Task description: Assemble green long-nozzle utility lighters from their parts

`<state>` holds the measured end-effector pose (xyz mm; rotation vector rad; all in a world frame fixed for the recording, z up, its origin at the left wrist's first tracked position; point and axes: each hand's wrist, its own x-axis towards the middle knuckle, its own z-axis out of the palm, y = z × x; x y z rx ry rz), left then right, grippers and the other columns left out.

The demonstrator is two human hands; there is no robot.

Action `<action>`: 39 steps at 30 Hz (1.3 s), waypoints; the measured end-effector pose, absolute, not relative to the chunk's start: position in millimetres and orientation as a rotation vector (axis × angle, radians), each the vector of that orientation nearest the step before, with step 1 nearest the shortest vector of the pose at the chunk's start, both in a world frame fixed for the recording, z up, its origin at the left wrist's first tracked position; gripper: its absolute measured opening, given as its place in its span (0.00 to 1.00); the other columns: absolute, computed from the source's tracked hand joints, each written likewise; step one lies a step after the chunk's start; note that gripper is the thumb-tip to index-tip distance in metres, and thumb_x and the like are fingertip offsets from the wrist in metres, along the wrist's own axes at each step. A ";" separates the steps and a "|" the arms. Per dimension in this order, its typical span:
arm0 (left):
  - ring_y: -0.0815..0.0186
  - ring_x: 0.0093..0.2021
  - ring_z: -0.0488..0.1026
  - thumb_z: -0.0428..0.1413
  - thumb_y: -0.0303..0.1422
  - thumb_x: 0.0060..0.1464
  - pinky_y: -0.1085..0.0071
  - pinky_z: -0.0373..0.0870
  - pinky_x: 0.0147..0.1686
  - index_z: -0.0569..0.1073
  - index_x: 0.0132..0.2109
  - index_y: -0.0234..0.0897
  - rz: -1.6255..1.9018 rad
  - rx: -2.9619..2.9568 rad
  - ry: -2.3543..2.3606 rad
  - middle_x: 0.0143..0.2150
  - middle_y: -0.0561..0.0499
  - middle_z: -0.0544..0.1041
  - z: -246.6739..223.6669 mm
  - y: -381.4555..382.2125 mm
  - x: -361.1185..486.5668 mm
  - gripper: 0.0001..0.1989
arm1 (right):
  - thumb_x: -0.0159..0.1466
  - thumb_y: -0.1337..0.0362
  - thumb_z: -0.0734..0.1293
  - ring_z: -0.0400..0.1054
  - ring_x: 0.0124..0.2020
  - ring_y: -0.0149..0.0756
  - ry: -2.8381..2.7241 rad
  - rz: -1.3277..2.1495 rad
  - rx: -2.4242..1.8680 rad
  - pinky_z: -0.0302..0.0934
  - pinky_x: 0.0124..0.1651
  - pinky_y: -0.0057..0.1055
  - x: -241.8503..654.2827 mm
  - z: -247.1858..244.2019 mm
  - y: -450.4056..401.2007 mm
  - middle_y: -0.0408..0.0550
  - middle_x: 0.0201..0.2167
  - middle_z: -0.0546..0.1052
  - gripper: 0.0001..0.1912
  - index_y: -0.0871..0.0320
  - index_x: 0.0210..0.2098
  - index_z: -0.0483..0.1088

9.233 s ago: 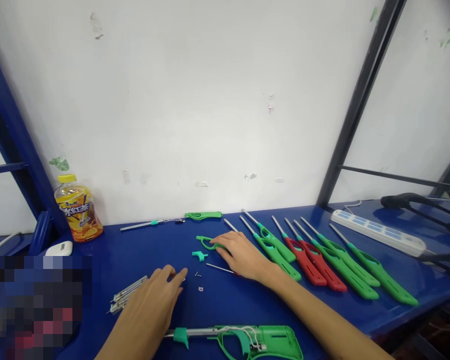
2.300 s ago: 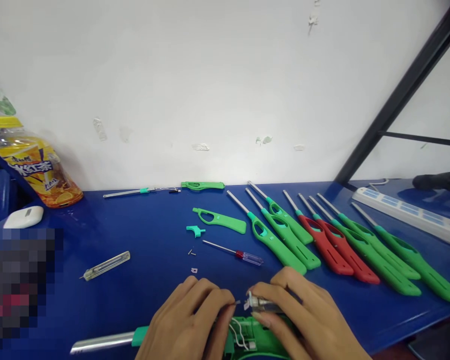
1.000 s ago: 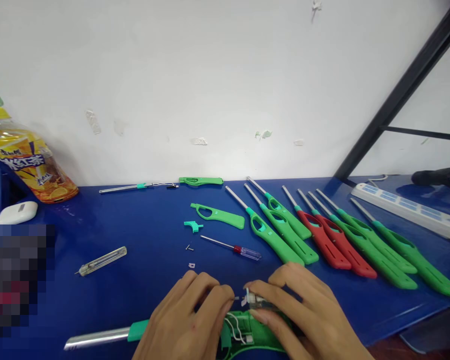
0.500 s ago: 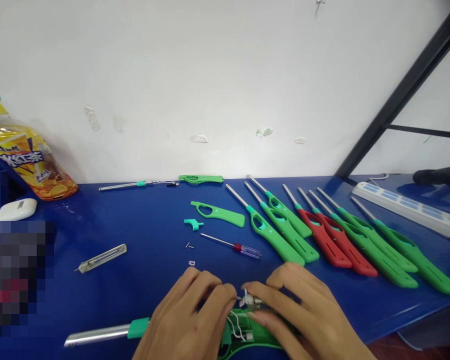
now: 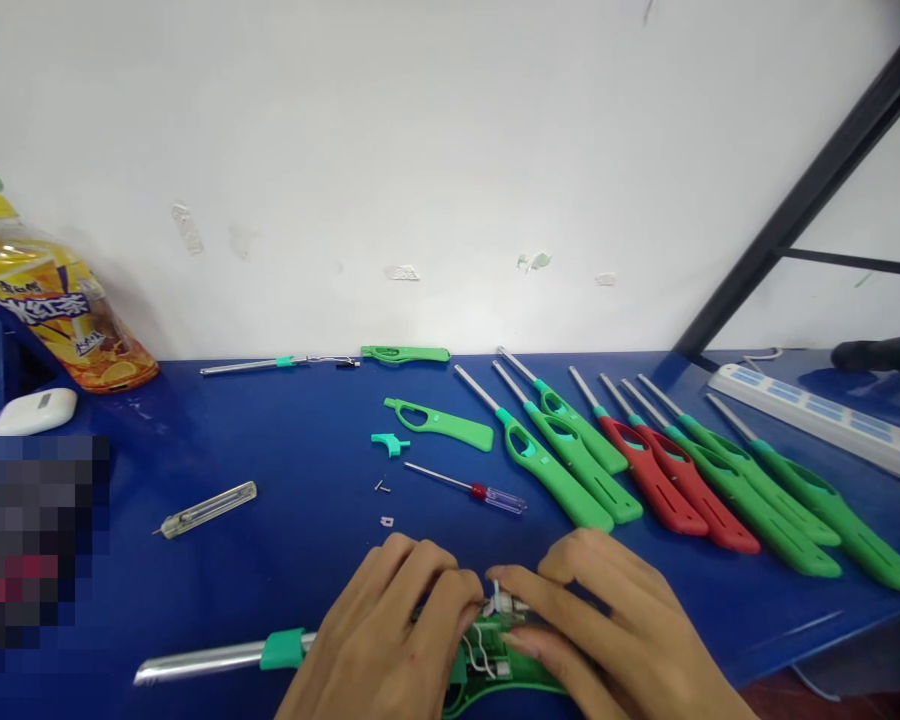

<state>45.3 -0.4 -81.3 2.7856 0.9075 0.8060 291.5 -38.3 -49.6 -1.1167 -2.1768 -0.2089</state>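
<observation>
An opened green gas lighter lies at the bottom middle. White wires show inside its shell, and its metal tube points left. My left hand covers the tube end of the shell, thumb and fingers pinched together beside a white valve; what sits in that pinch is hidden. Between thumb and index finger, my right hand grips a clear fuel tank with the white valve at its left end. This tank is just above the shell; whether it touches the shell I cannot tell.
Beyond the hands lie a screwdriver, small screws, a teal trigger and a green half-shell. Several whole lighters and a power strip are at right. Another clear tank and a drink bottle are left.
The view has shifted slightly. Both hands keep nearly the same grip, with the left fingertips a little closer to the white valve.
</observation>
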 end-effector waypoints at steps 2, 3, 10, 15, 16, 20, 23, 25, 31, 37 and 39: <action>0.59 0.45 0.75 0.49 0.23 0.74 0.56 0.78 0.51 0.74 0.55 0.42 0.822 2.786 0.907 0.48 0.52 0.79 -82.7 -0.3 45.7 0.13 | 0.84 0.57 0.60 0.75 0.33 0.31 -2.168 -0.219 -1.112 0.71 0.44 0.28 291.0 -47.9 -37.2 0.42 0.33 0.78 0.15 0.54 0.54 0.78; 0.59 0.45 0.74 0.49 0.23 0.74 0.57 0.78 0.50 0.74 0.55 0.42 0.832 2.787 0.904 0.48 0.52 0.79 -82.8 -0.2 45.8 0.13 | 0.84 0.57 0.60 0.75 0.33 0.32 -2.169 -0.220 -1.110 0.71 0.44 0.29 290.9 -47.5 -37.0 0.42 0.34 0.78 0.16 0.54 0.54 0.78; 0.59 0.43 0.74 0.48 0.36 0.79 0.59 0.78 0.45 0.74 0.57 0.40 0.854 2.779 0.857 0.48 0.49 0.78 -80.1 0.4 44.2 0.12 | 0.83 0.59 0.61 0.74 0.33 0.33 -2.195 -0.165 -1.101 0.68 0.41 0.31 288.9 -48.9 -37.2 0.43 0.34 0.77 0.15 0.54 0.53 0.79; 0.60 0.43 0.75 0.47 0.35 0.79 0.60 0.77 0.46 0.75 0.56 0.39 0.852 2.783 0.852 0.47 0.50 0.79 -80.1 0.1 43.2 0.12 | 0.83 0.59 0.60 0.73 0.33 0.33 -2.200 -0.162 -1.097 0.67 0.41 0.31 289.8 -49.6 -38.6 0.43 0.33 0.77 0.15 0.54 0.53 0.79; 0.60 0.44 0.75 0.48 0.36 0.79 0.60 0.77 0.47 0.75 0.56 0.39 0.855 2.786 0.849 0.47 0.50 0.79 -80.2 0.2 43.2 0.12 | 0.83 0.59 0.61 0.74 0.33 0.33 -2.196 -0.162 -1.094 0.67 0.42 0.31 290.2 -50.1 -39.1 0.43 0.34 0.77 0.15 0.55 0.53 0.79; 0.61 0.45 0.75 0.49 0.36 0.79 0.60 0.76 0.52 0.75 0.57 0.40 0.882 2.798 0.837 0.48 0.51 0.80 -80.9 0.3 43.9 0.12 | 0.83 0.60 0.61 0.74 0.34 0.33 -2.185 -0.159 -1.076 0.67 0.43 0.31 291.2 -52.7 -40.4 0.43 0.34 0.77 0.15 0.55 0.53 0.79; 0.61 0.45 0.75 0.48 0.36 0.79 0.60 0.76 0.52 0.75 0.57 0.40 0.885 2.796 0.851 0.48 0.51 0.80 -81.8 -0.5 44.7 0.12 | 0.84 0.60 0.60 0.74 0.34 0.33 -2.188 -0.157 -1.072 0.67 0.43 0.32 291.4 -53.7 -40.8 0.43 0.34 0.77 0.15 0.55 0.54 0.79; 0.61 0.45 0.75 0.47 0.36 0.80 0.60 0.76 0.52 0.75 0.56 0.40 0.888 2.798 0.854 0.48 0.52 0.80 -82.4 -0.7 45.5 0.13 | 0.83 0.59 0.61 0.74 0.34 0.33 -2.199 -0.156 -1.083 0.67 0.43 0.32 291.2 -53.1 -40.6 0.43 0.34 0.77 0.15 0.56 0.54 0.78; 0.61 0.44 0.75 0.49 0.35 0.79 0.59 0.75 0.52 0.75 0.55 0.42 0.843 2.780 0.825 0.48 0.53 0.80 -82.9 0.8 45.9 0.10 | 0.83 0.59 0.61 0.72 0.33 0.33 -2.223 -0.109 -1.092 0.67 0.40 0.31 290.4 -50.1 -39.1 0.43 0.34 0.77 0.14 0.56 0.54 0.78; 0.60 0.45 0.74 0.50 0.35 0.78 0.59 0.75 0.51 0.74 0.55 0.41 0.821 2.767 0.817 0.49 0.52 0.79 -82.7 1.6 44.8 0.09 | 0.83 0.59 0.62 0.71 0.33 0.33 -2.223 -0.121 -1.093 0.67 0.39 0.31 290.1 -50.0 -39.0 0.43 0.34 0.76 0.14 0.56 0.54 0.78; 0.60 0.44 0.75 0.49 0.37 0.79 0.59 0.75 0.50 0.74 0.54 0.42 0.808 2.745 0.844 0.49 0.53 0.80 -82.2 1.6 45.5 0.10 | 0.83 0.59 0.62 0.72 0.33 0.33 -2.224 -0.134 -1.098 0.67 0.39 0.31 289.8 -50.3 -39.1 0.43 0.34 0.77 0.14 0.55 0.54 0.78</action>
